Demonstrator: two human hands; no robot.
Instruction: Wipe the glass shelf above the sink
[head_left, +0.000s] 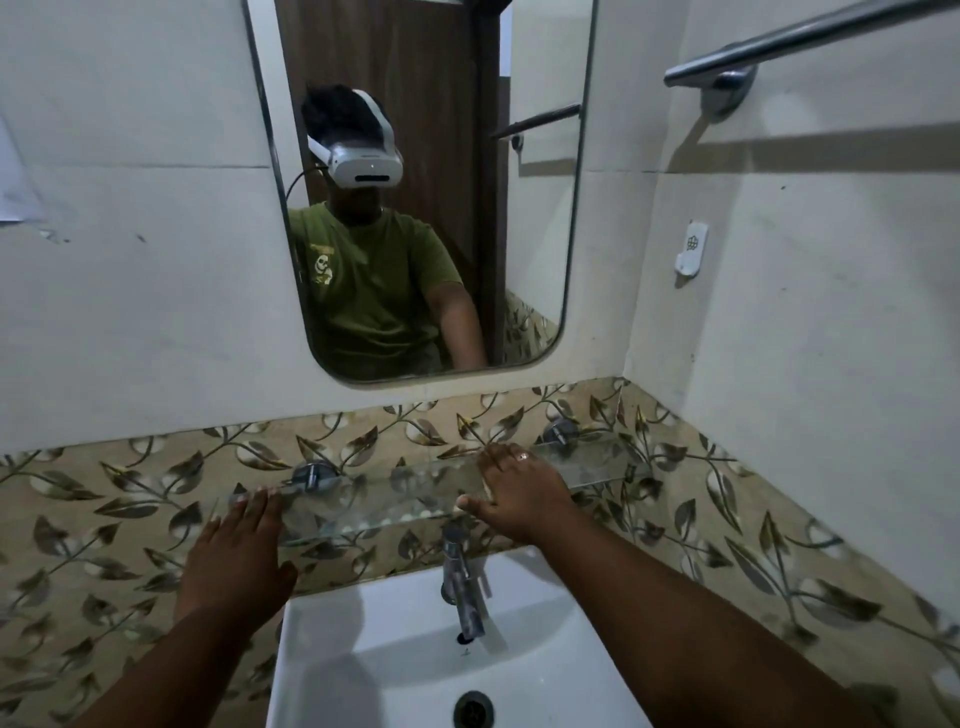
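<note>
Shelf (415, 493) was mounted on the tiled wall above the sink (395, 649).
Both hands, left (236, 556) and right (519, 493), were laid open and flat on it, apparently for bracing; no cloth was seen.

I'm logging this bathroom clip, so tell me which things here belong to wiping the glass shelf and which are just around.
Part of the job:
glass shelf
left hand, fingertips at the shelf's left end
right hand, flat on the shelf; no cloth visible

Just around:
tap
sink
mirror
towel bar
white wall hook
</note>
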